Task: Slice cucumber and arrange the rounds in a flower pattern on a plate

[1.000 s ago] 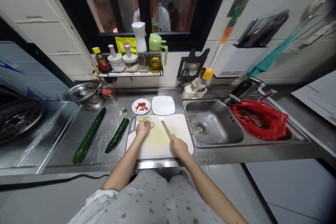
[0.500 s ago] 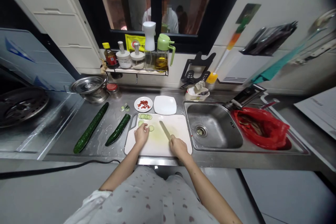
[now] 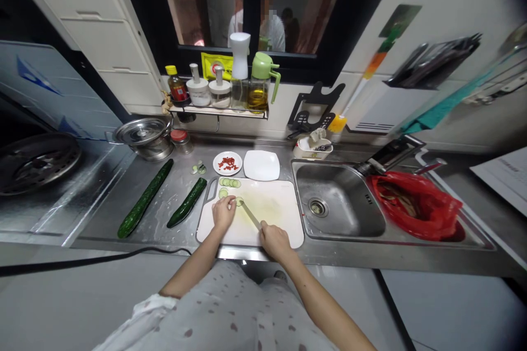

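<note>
My right hand (image 3: 275, 240) is wrapped round the handle of a kitchen knife (image 3: 252, 216), its blade slanting up and left. The blade's tip meets a round cucumber slice (image 3: 239, 201) lying on the white cutting board (image 3: 275, 225). Bent fingers of my left hand (image 3: 224, 212) press at the left edge of that slice. More cucumber slices (image 3: 229, 182) lie overlapped in a row near the board's top left corner, with a small stack just below. To the left of the board rest a cut cucumber (image 3: 187, 204) and a longer whole cucumber (image 3: 146, 197).
Behind the board stand a small plate of chopped red pieces (image 3: 228, 164) and a white square plate (image 3: 261, 165). At right is the sink (image 3: 341, 197), with a red plastic bag (image 3: 415, 208) beyond. A lidded pot (image 3: 144, 140) and a jar (image 3: 181, 142) sit back left.
The knife has moved left, so its tip now reaches the single slice. My right hand moved slightly left with it. My left hand stays by the slice; the whole view shifted a little.
</note>
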